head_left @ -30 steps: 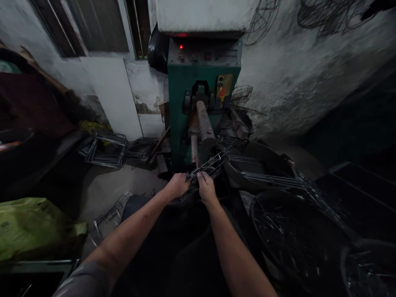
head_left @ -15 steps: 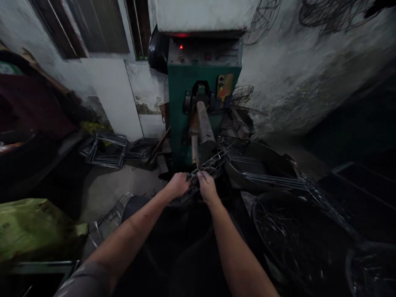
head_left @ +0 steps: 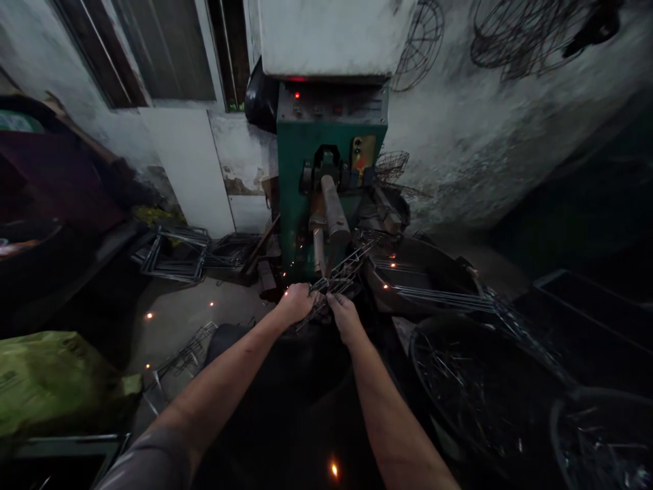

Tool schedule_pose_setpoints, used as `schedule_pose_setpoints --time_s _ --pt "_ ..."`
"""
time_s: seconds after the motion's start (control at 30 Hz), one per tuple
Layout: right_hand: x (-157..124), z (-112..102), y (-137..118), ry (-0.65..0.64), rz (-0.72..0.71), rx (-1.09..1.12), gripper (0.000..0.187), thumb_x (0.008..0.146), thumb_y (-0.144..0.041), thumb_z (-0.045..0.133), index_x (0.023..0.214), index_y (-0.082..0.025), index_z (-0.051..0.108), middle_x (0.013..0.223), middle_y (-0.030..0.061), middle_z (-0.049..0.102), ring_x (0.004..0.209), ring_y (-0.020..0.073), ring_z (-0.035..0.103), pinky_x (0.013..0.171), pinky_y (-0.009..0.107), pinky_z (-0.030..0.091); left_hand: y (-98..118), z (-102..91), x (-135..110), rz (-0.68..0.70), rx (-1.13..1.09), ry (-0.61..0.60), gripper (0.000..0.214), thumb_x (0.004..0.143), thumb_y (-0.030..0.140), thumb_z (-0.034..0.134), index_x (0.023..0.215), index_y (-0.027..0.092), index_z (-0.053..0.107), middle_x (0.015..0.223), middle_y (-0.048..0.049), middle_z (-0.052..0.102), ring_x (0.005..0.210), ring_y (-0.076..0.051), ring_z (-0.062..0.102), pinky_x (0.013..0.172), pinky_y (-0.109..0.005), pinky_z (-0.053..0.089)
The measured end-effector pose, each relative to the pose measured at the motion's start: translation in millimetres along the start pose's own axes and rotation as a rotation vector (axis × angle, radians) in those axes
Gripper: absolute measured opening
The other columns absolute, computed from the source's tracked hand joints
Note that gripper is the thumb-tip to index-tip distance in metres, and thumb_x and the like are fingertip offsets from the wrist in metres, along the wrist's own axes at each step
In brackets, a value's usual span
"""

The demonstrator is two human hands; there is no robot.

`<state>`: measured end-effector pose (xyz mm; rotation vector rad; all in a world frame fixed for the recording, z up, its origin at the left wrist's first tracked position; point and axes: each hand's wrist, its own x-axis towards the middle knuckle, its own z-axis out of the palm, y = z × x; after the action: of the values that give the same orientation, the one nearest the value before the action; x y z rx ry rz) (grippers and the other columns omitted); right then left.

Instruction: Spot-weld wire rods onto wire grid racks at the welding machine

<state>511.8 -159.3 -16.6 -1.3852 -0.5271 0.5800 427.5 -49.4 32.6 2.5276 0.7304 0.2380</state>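
Note:
My left hand (head_left: 296, 304) is closed around the near left part of a wire frame (head_left: 353, 264), which slants up to the right below the electrodes of a green spot welder (head_left: 292, 204). Just right of it, my right hand (head_left: 344, 315) is pinched with its fingertips close under the electrode tips. Whatever lies between those fingertips is too small and dark to make out. Above the hands, the welder's thick upper arm (head_left: 334, 207) points down toward me. Bright sparks (head_left: 334, 469) are scattered around the hands and over the floor.
Wide dark tubs of metal wire pieces (head_left: 459, 381) stand at the right, with long rods (head_left: 443, 297) across another tub. Square wire frames (head_left: 176, 255) are stacked by the wall at left. A yellow-green sack (head_left: 61, 381) lies at lower left. A phone (head_left: 363, 153) sits on the welder's front.
Sparks have appeared, flying out from the electrodes. My right fingertips have dropped slightly away from the electrode tips. The view has shifted a little; my left hand stays on the wire frame.

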Motion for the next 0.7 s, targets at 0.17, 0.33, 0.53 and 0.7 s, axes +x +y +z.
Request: schedule_pose_setpoints --time_s 0.17,0.33,0.53,0.7 --pt "3 1 5 -0.037 -0.032 -0.012 0.033 0.066 -0.051 0.064 0.073 -0.019 0.065 0.071 0.0036 0.066 0.084 0.0249 0.061 0.069 0.034 0.051 3 1.9 13 0.009 0.025 -0.020 0.030 0.090 0.031 0.043 0.083 0.012 0.066 0.087 -0.0148 0.069 0.087 -0.023 0.065 0.074 -0.028 0.044" --pt "5 1 9 -0.071 -0.022 -0.118 0.029 0.066 -0.047 0.064 0.072 -0.018 0.066 0.071 0.0038 0.067 0.079 0.0248 0.062 0.067 0.035 0.051 7 3.9 19 0.025 0.031 -0.037 0.032 0.090 0.032 0.043 0.083 0.011 0.066 0.088 -0.0164 0.069 0.088 -0.024 0.065 0.073 -0.028 0.044" --pt "5 -2 16 -0.035 -0.033 -0.182 0.027 0.065 -0.045 0.066 0.071 -0.019 0.065 0.062 0.0019 0.064 0.067 0.0218 0.060 0.060 0.033 0.050 15 -0.4 19 0.016 0.032 -0.047 0.029 0.090 0.028 0.043 0.086 0.010 0.066 0.086 -0.0151 0.069 0.086 -0.022 0.065 0.074 -0.027 0.045" --pt "6 -6 23 -0.082 0.000 -0.188 0.022 0.063 -0.040 0.068 0.071 -0.020 0.065 0.059 -0.0001 0.061 0.064 0.0204 0.058 0.059 0.033 0.049 15 -0.5 21 0.022 0.025 -0.052 0.028 0.089 0.029 0.045 0.084 0.011 0.066 0.087 -0.0152 0.069 0.088 -0.023 0.064 0.074 -0.028 0.045"
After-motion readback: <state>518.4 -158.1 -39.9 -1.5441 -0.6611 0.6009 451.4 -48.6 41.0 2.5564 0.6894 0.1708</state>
